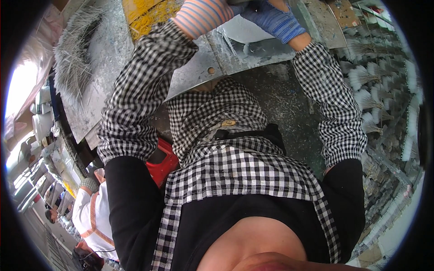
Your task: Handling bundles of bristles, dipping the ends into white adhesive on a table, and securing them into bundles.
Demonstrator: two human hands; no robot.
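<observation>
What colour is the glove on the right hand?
Blue, seen in the head view: right glove.

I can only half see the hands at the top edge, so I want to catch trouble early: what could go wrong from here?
1. Both gloved hands, left and right, are cut off by the frame, so a slip there might go unseen.
2. The metal sheet overhangs the lap with a bare edge; it could catch the checked sleeves.
3. White fibre bundles crowd the right side; an elbow might knock them.
</observation>
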